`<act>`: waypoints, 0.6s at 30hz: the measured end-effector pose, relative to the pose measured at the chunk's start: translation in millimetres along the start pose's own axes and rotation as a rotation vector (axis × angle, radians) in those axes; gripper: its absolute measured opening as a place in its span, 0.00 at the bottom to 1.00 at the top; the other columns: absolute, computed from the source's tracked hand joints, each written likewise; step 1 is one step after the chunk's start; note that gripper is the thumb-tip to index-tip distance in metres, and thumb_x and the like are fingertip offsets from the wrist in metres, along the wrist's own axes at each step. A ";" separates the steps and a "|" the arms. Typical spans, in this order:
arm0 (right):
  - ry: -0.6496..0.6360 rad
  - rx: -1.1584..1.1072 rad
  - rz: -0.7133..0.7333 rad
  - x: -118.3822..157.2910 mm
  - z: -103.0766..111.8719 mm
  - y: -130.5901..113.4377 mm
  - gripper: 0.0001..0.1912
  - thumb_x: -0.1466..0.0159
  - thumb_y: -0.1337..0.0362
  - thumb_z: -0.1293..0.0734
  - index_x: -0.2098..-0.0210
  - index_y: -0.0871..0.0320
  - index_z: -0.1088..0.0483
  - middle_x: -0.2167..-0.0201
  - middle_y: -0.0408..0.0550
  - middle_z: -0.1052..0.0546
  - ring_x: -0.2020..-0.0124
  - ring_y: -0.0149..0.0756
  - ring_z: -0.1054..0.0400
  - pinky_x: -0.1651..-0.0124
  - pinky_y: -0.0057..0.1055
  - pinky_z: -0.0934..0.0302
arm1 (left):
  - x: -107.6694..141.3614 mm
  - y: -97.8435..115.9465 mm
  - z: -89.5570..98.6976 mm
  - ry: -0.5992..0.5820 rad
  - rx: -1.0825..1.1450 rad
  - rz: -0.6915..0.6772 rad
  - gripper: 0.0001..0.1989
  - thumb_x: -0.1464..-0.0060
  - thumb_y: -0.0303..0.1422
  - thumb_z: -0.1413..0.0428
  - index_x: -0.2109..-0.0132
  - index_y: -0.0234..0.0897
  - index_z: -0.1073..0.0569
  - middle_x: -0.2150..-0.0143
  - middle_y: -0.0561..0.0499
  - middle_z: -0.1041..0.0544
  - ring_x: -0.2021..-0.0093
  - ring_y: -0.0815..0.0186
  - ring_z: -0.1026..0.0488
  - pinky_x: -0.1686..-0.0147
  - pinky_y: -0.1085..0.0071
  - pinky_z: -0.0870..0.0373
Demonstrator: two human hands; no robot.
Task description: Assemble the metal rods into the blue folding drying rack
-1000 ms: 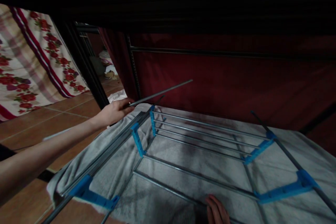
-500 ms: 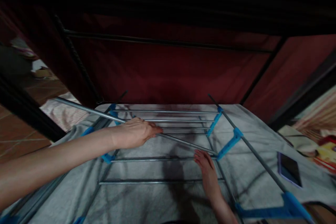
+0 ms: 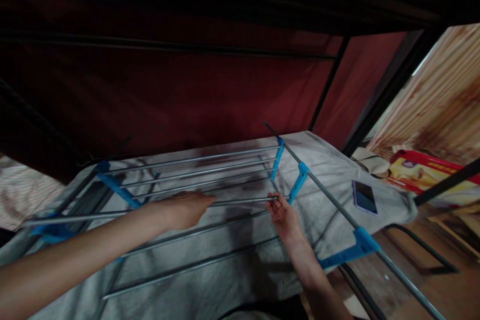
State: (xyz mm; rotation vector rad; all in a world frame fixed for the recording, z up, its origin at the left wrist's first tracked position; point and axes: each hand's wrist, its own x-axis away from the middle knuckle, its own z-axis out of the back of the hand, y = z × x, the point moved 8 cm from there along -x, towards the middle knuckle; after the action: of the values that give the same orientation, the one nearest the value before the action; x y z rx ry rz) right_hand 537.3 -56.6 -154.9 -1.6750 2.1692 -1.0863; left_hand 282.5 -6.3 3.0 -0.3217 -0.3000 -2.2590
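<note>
A rack of grey metal rods with blue plastic brackets (image 3: 299,182) lies on a grey cloth (image 3: 210,280). My left hand (image 3: 187,208) is closed over a loose-ended rod (image 3: 75,218), palm down, in the middle of the rack. This rod runs from the far left to a blue bracket on the right. My right hand (image 3: 281,210) pinches the same rod near its right end, close to that bracket. Parts of the rod are hidden under my left hand and forearm.
A phone (image 3: 364,197) lies on the cloth to the right. Beyond it are a red and yellow box (image 3: 431,172) and a pale pouch. A dark frame post (image 3: 390,92) rises at the right; dark red panels (image 3: 210,95) stand behind the rack.
The view has turned to the right. The rod's left end has swung nearer, so the rod lies more level with the others. My right hand has taken hold of its right end.
</note>
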 end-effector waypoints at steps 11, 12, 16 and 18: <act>0.085 0.029 0.003 -13.8 29.7 6.7 0.14 0.47 0.57 0.22 0.69 0.55 0.28 0.68 0.42 0.21 0.65 0.32 0.27 0.62 0.29 0.29 | -58.2 49.4 -72.2 -0.081 0.166 -0.085 0.14 0.42 0.35 0.52 0.54 0.41 0.24 0.57 0.41 0.20 0.57 0.50 0.22 0.60 0.59 0.28; 0.089 0.040 0.001 -14.6 31.0 8.1 0.15 0.48 0.56 0.22 0.68 0.55 0.28 0.68 0.42 0.21 0.65 0.31 0.27 0.62 0.29 0.29 | -61.2 50.9 -80.5 -0.075 0.199 -0.092 0.14 0.42 0.36 0.53 0.54 0.41 0.25 0.56 0.41 0.20 0.56 0.50 0.22 0.59 0.58 0.28; 0.091 0.065 -0.005 -16.2 35.2 11.8 0.17 0.49 0.55 0.21 0.67 0.56 0.27 0.67 0.42 0.21 0.65 0.30 0.27 0.63 0.26 0.29 | -68.8 50.7 -113.7 -0.061 0.321 -0.073 0.16 0.39 0.40 0.54 0.51 0.42 0.27 0.54 0.39 0.21 0.53 0.50 0.23 0.57 0.56 0.31; 0.083 0.074 -0.007 -15.7 36.8 12.1 0.16 0.48 0.55 0.22 0.66 0.56 0.27 0.67 0.42 0.20 0.65 0.30 0.27 0.63 0.26 0.29 | -70.1 50.8 -125.9 -0.056 0.378 -0.058 0.18 0.38 0.42 0.56 0.50 0.42 0.27 0.53 0.39 0.21 0.52 0.50 0.24 0.55 0.56 0.31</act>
State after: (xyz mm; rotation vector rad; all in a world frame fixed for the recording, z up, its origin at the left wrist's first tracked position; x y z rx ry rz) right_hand 554.0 -57.1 -193.2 -1.6354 2.1457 -1.2436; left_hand 349.1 -29.6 -132.6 -0.1776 -0.7608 -2.1947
